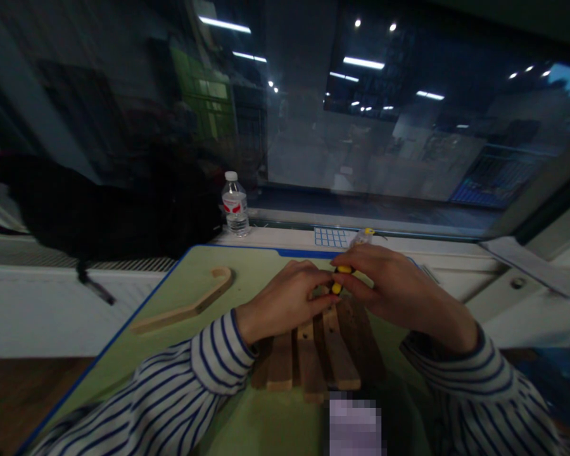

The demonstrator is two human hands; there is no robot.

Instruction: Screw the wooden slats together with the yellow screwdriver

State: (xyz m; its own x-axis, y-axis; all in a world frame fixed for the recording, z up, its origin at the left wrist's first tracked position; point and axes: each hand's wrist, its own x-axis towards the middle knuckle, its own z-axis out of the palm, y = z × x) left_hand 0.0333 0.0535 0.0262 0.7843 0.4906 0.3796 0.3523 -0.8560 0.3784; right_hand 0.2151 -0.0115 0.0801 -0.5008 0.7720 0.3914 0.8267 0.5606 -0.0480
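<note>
At the middle of the green table (161, 354), my right hand (384, 278) pinches a small yellow and black piece (344, 270) between thumb and fingers. My left hand (289, 294) is closed beside it, its fingertips meeting at a lower yellow part of what looks like the same piece. Exactly what the piece is, I cannot make out. Below the hands lies a wooden object with several slats (308, 364) and dark screw holes; its upper end is partly hidden by my fingers. A hook-shaped wooden stick (190, 310) lies on the left.
On the sill behind the table stand a water bottle (236, 206) and a small clear packet with a yellow top (363, 237), next to a blue-lined grid sheet (331, 237). A black bag (123, 215) rests at left. A large window (313, 145) rises behind.
</note>
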